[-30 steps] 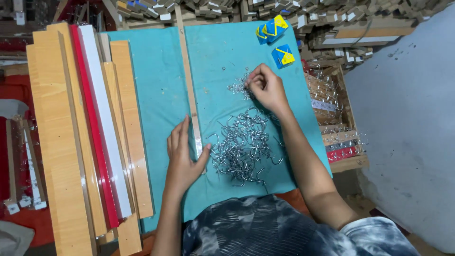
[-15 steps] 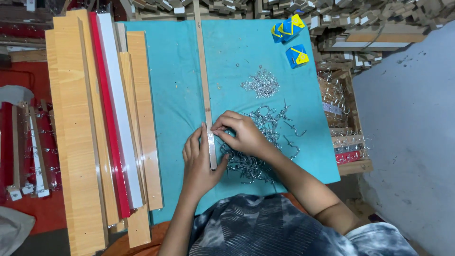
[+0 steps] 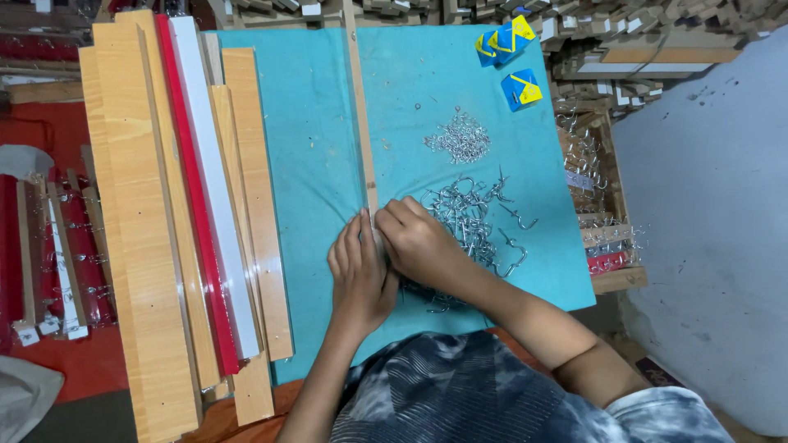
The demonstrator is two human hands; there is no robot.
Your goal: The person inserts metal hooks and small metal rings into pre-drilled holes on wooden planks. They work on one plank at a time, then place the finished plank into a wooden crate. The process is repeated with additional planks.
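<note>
A long thin wooden strip (image 3: 359, 115) lies lengthwise on the teal cloth-covered table (image 3: 312, 164). My left hand (image 3: 359, 275) lies flat over the strip's near end and pins it down. My right hand (image 3: 419, 242) is curled beside it, fingertips pinched at the strip's near end; whatever it holds is too small to make out. A heap of metal hooks (image 3: 472, 226) sits right of my hands. A smaller pile of tiny metal screws (image 3: 460, 138) lies farther back.
Several long boards, wood-coloured, red and white (image 3: 189, 213), are stacked along the table's left side. Blue-and-yellow small boxes (image 3: 509, 57) sit at the far right. A crate with more hooks (image 3: 595, 205) stands right of the table. Finished strips lie on the red floor at left (image 3: 49, 262).
My right hand came back from the small screw pile to the strip's near end beside my left hand. My left hand stayed on the strip.
</note>
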